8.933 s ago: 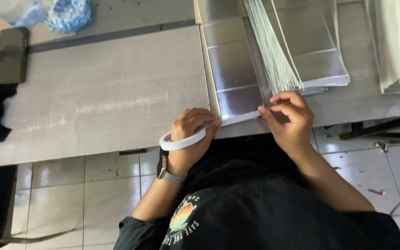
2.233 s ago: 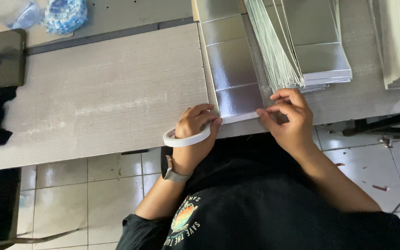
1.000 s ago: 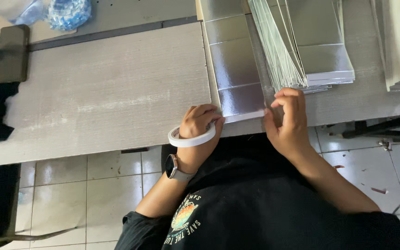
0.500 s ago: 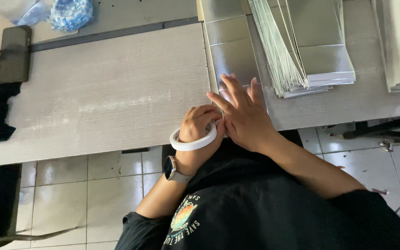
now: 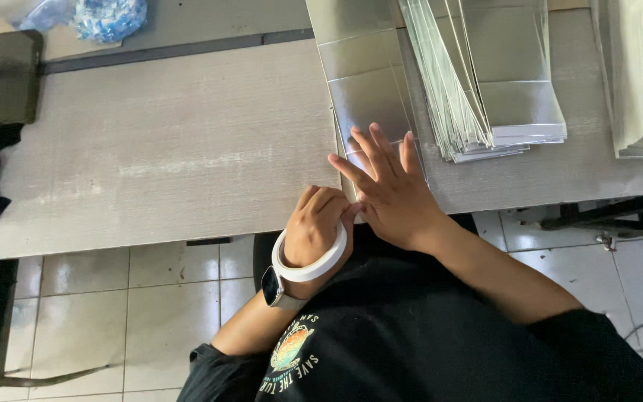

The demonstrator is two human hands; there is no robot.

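Both my hands are working at the near edge of the table [image 5: 150,171]. My right hand [image 5: 392,190] is pressing flat, fingers spread, on the near end of a silver card sheet [image 5: 366,89]. My left hand [image 5: 321,223], curled and wearing a white tape roll [image 5: 310,264] around the wrist, is pinching at that sheet's corner. Judging by the tall silver stack [image 5: 485,82] just beside it, many sheets are waiting.
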